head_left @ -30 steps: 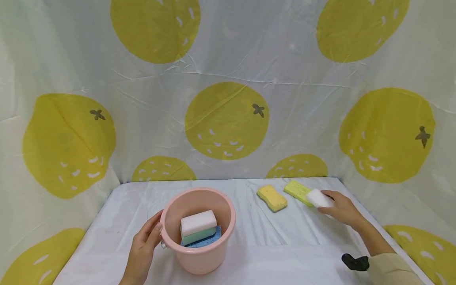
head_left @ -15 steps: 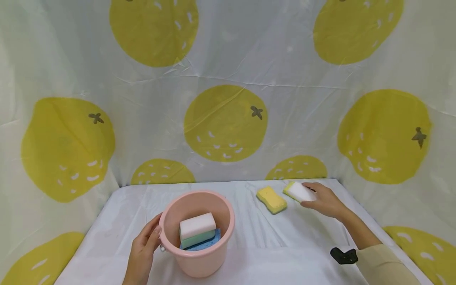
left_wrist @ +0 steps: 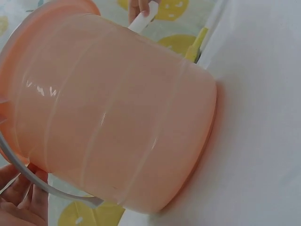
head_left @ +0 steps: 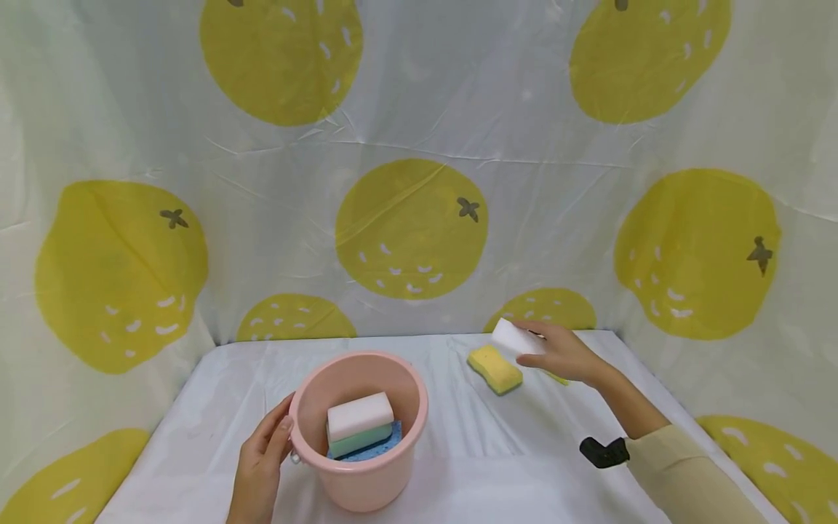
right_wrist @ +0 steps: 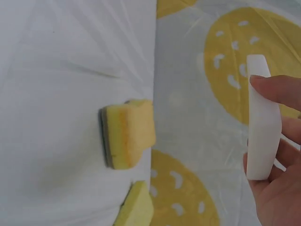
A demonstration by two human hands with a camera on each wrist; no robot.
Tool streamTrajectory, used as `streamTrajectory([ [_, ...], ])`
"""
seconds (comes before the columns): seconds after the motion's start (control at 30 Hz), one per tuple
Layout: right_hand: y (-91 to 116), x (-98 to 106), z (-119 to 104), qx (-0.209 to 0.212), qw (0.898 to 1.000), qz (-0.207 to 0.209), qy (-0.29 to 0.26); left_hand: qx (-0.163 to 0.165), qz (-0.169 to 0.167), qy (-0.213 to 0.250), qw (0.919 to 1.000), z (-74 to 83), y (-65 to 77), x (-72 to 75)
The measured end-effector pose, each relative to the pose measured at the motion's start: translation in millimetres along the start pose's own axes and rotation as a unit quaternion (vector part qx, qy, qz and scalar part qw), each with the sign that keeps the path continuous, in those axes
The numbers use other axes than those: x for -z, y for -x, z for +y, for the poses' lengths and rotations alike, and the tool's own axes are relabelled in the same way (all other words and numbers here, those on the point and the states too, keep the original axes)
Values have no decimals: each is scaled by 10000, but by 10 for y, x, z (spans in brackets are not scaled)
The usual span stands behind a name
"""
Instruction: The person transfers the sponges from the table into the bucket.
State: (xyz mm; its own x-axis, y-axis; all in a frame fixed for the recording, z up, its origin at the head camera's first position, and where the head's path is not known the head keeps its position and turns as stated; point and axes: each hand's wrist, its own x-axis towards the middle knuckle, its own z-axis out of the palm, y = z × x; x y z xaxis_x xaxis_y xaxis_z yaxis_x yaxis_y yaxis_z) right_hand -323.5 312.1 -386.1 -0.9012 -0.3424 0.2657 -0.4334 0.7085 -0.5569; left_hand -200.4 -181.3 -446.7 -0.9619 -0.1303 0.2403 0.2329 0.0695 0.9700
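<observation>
My right hand (head_left: 566,354) pinches a white sponge block (head_left: 513,338), thumb on one side and fingers on the other. In the right wrist view, the white block (right_wrist: 264,122) is raised off the table. Below it lie a yellow sponge (head_left: 495,370) with a dark scouring side and a lime-yellow sponge (head_left: 556,378), mostly hidden by my hand. With my left hand (head_left: 260,456) I hold the left rim of a pink bucket (head_left: 369,483). Inside the bucket, a white-and-green sponge (head_left: 360,418) rests on a blue sponge (head_left: 382,446).
A white cloth covers the table (head_left: 484,480). A curtain (head_left: 406,109) printed with yellow fruit encloses the back and sides. The bucket's grey handle (left_wrist: 47,186) hangs down in the left wrist view. A black strap end (head_left: 604,453) sticks out at the right sleeve.
My right hand has carried the white sponge block left and up, from beside the lime-yellow sponge to above the yellow one. The left hand stays at the bucket's rim.
</observation>
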Motion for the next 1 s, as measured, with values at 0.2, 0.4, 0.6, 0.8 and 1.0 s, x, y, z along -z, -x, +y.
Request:
streamTrajectory([
  [0.2, -160, -46, -172, 126, 9998, -159, -68, 12, -80, -19, 10000, -5, -23, 7],
  [0.4, -276, -102, -380, 282, 9986, -392, -209, 49, -68, -35, 10000, -6, -28, 18],
  [0.6, -393, -117, -635, 546, 9966, -616, 14, -12, -86, 27, 10000, -16, -25, 23],
  [0.8, -560, -146, -950, 1095, 9901, -842, 255, -101, -107, 73, 9999, -29, -27, 36],
  [1.0, -668, -212, -1257, 1301, 9849, -1087, 334, -88, -135, 66, 9998, -25, -25, 27],
])
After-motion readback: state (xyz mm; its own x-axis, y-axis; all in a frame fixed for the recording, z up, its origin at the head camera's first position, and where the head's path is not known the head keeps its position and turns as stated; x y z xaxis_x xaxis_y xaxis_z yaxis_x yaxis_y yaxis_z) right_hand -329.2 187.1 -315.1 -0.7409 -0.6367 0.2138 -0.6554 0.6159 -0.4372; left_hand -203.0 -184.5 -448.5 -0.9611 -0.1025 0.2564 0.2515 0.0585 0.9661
